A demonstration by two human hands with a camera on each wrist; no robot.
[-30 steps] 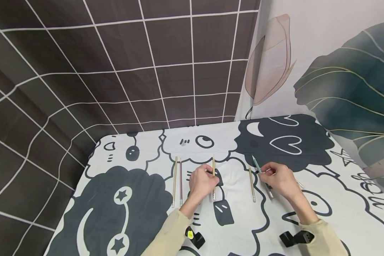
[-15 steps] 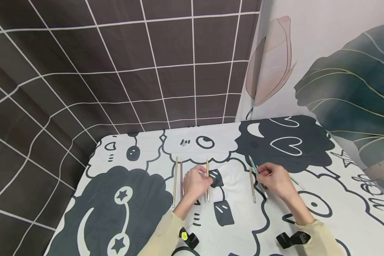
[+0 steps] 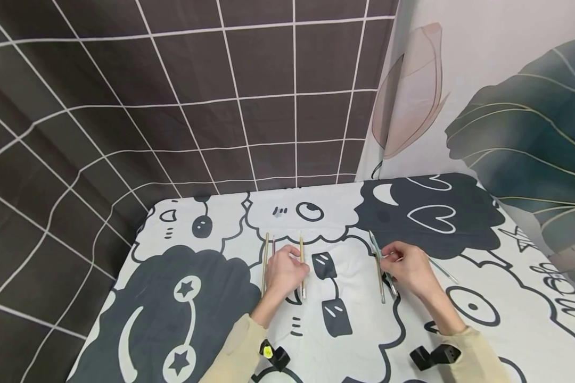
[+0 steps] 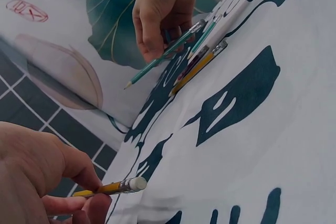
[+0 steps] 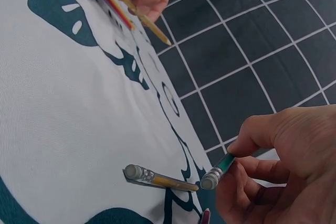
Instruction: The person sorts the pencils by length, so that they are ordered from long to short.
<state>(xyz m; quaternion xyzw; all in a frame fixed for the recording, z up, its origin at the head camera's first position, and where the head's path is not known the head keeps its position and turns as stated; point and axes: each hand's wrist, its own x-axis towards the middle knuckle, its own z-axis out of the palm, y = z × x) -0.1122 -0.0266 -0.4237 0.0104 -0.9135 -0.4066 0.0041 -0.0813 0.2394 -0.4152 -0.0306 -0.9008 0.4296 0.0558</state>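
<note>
My left hand (image 3: 286, 271) pinches a yellow pencil (image 4: 113, 188) between thumb and fingers, its white eraser end toward me. Just left of that hand lie another yellow pencil (image 3: 265, 263) and a red pencil (image 3: 273, 243), the red one partly hidden by the hand. My right hand (image 3: 409, 268) pinches a teal pencil (image 5: 227, 162), tip pointing away and slightly left. Beside it on the cloth is a yellow pencil (image 5: 168, 180), with a dark red pencil (image 5: 205, 216) close by. A second teal pencil (image 3: 444, 270) lies beyond the right hand, partly covered by it.
A white cloth (image 3: 335, 361) with black cartoon drawings covers the table. Behind it hangs a dark grid-patterned curtain (image 3: 263, 64), and a leaf-print curtain (image 3: 498, 80) is at the right. Small black wrist cameras sit at both sleeves.
My left hand has moved left with its yellow pencil, nearer the yellow and red pencils. My right hand has shifted slightly left with the teal pencil, closer to the loose yellow one.
</note>
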